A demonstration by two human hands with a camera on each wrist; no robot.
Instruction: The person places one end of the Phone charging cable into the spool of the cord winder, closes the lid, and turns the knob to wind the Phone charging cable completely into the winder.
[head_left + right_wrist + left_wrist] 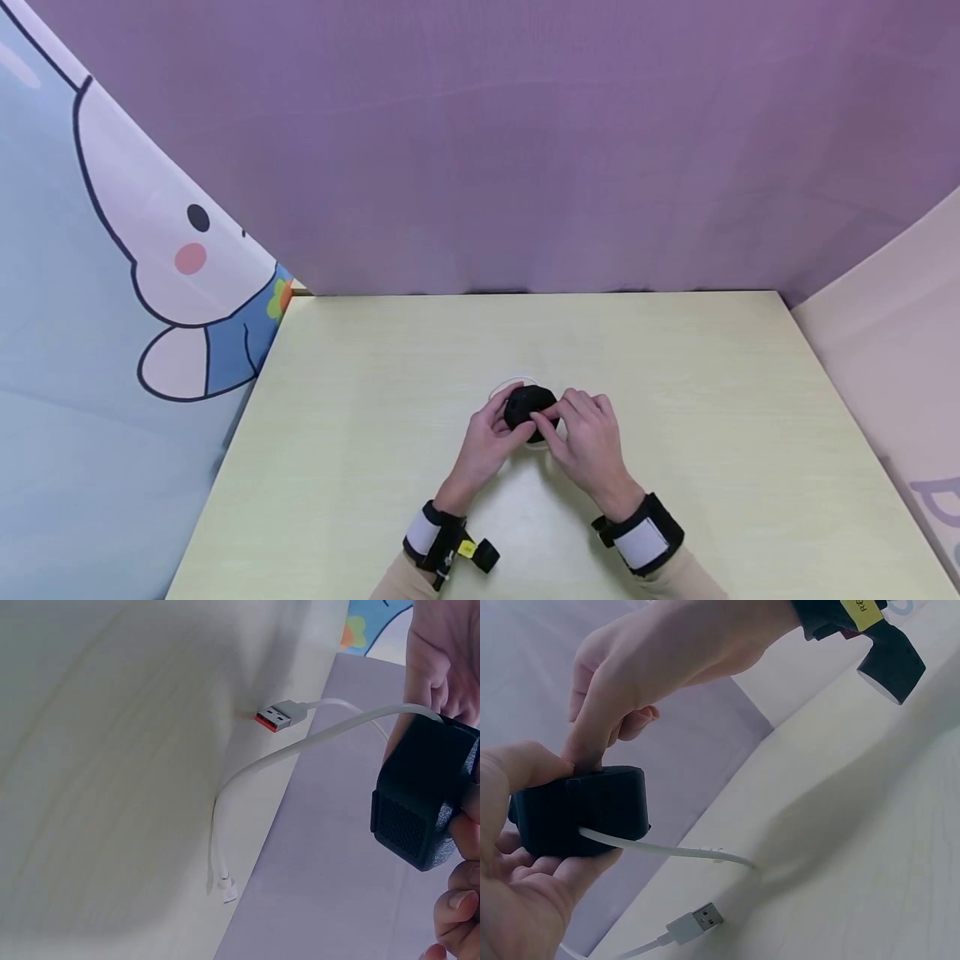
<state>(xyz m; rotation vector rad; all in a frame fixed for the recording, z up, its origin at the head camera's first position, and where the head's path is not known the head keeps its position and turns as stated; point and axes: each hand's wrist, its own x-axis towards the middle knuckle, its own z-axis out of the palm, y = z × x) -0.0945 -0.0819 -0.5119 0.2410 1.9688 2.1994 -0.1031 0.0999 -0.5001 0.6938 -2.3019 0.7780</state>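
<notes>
A black rounded case (523, 402) is held just above the table in front of me; its exact kind is unclear. My left hand (483, 446) grips it from the left side, thumb on the near side and fingers beneath. With thumb and index finger, my right hand (591, 442) pinches its right edge. A white USB cable (667, 850) comes out of the case and drops to the table. Its USB-A plug (277, 716), with a red tongue, is visible in both wrist views. The small white plug (228, 889) at the other end lies near the table surface.
The pale wooden table (375, 358) reaches back to a purple cloth wall (525, 167). A blue cartoon-printed cloth (90, 333) hangs at the left, a pale cloth (892, 350) at the right. Black camera straps (641, 533) are on both wrists.
</notes>
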